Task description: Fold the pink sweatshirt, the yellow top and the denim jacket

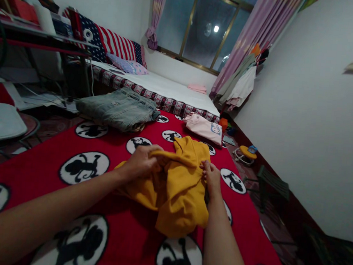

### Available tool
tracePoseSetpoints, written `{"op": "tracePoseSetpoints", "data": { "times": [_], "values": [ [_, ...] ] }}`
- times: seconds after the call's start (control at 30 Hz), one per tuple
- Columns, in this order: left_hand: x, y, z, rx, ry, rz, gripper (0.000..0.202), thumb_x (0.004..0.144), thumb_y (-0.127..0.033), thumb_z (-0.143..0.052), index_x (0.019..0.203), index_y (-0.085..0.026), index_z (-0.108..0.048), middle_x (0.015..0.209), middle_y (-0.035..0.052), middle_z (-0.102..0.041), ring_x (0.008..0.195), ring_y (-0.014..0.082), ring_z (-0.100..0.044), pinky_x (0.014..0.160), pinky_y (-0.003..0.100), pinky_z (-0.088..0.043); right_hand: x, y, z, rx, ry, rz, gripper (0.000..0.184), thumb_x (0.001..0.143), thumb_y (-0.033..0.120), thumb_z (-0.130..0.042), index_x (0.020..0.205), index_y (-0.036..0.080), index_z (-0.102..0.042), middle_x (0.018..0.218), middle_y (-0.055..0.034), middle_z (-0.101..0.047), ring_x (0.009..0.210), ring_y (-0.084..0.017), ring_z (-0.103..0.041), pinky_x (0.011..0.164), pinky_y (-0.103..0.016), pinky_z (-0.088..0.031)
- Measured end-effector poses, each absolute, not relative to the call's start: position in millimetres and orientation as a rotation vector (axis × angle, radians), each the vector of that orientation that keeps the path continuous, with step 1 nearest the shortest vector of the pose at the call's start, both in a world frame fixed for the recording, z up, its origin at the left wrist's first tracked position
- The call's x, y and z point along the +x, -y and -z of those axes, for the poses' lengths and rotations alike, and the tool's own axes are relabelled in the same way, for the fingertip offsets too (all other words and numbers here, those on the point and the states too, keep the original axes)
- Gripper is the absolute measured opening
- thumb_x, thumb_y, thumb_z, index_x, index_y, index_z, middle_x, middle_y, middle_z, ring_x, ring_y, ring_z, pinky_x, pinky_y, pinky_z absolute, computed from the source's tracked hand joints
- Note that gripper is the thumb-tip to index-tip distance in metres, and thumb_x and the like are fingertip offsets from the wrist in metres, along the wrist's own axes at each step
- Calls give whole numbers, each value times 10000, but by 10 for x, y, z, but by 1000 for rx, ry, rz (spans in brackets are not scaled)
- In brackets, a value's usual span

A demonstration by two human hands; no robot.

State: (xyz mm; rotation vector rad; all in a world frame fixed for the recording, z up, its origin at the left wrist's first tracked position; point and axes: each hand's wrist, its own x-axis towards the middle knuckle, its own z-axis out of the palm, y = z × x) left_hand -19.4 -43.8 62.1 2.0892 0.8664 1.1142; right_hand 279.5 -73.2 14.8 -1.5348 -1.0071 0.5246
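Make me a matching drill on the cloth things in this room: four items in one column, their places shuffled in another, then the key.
Things
1. Yellow garment
2. Denim pile
3. Pink garment with a patch
4. Purple curtains

Places
A. At the sides of the window
B. On the red blanket, towards its far right corner
C. In the left hand, with the right hand at its edge
D. Towards the far left of the blanket

Pairs: 1-C, 2-D, 3-B, 4-A
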Motion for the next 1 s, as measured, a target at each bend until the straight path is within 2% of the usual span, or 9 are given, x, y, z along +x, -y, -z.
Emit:
{"op": "tracePoseSetpoints", "data": {
  "times": [0.13,0.27,0.4,0.5,0.6,0.7,0.83,0.9,1.0],
  "values": [
    [-674,-71,-564,1473,-1340,-1559,296,825,-349,-474,986,-145,-617,935,77,-664,851,217,-628,799,349,-518,2796,721,-126,-1499,937,-492,661,642,747,-607,846,124,-693,732,-64,-683,484,-113,-522,464,-233,-384],
    [-1015,-183,-354,1880,-1592,-1546,393,744,-326,-596,1095,-149,-615,1129,113,-625,1095,273,-561,1018,439,-417,2769,692,-126,-1501,929,-493,643,630,724,-633,855,125,-692,751,-69,-693,466,-105,-512,442,-226,-364],
    [-1024,94,-282,2399,-1151,-1029,432,823,-465,-587,1187,-236,-632,1330,84,-556,1265,274,-471,1114,449,-321,2699,694,-175,-1453,865,-528,585,620,667,-658,844,129,-698,745,-68,-693,461,-92,-499,425,-212,-348],
    [-1039,257,-310,2495,-778,-485,723,695,-536,-734,1347,-295,-537,1492,76,-417,1365,299,-379,1133,435,-299,2698,751,-226,-1450,795,-597,479,609,549,-683,829,123,-699,753,-72,-692,484,-93,-520,447,-213,-382],
    [-1183,276,-365,2508,-696,-259,999,559,-543,-830,1441,-328,-414,1560,87,-305,1417,338,-289,1143,474,-262,2767,915,-316,-1509,907,-715,437,534,320,-714,932,138,-705,839,-67,-697,533,-114,-575,489,-234,-447],
    [-1374,220,-433,2478,-683,-190,895,676,-492,-772,1462,-332,-375,1557,82,-314,1417,311,-307,1135,457,-280,2828,1181,-465,-1491,1288,-788,660,485,153,-681,1140,226,-676,1158,-89,-652,608,-121,-610,525,-256,-496],
    [-1482,151,-458,2470,-724,-196,688,783,-380,-687,1423,-351,-434,1556,53,-322,1408,283,-336,1123,425,-312,2724,1487,-660,-1532,1789,-667,782,480,58,-652,1217,318,-648,1479,-83,-428,877,-216,-659,656,-298,-532],
    [-1464,124,-424,2479,-728,-245,619,777,-361,-690,1367,-341,-503,1547,53,-340,1404,282,-342,1115,422,-327,2591,1547,-704,-1619,2022,-517,738,524,45,-645,1205,329,-653,1501,-68,-403,988,-260,-648,763,-332,-522],
    [-1421,109,-353,2493,-661,-303,500,769,-367,-688,1247,-258,-588,1497,95,-409,1393,279,-350,1122,420,-317,2403,1552,-698,-1616,2320,-356,401,710,94,-577,1038,287,-702,1485,-37,-430,1024,-234,-645,830,-321,-496]
  ]
}}
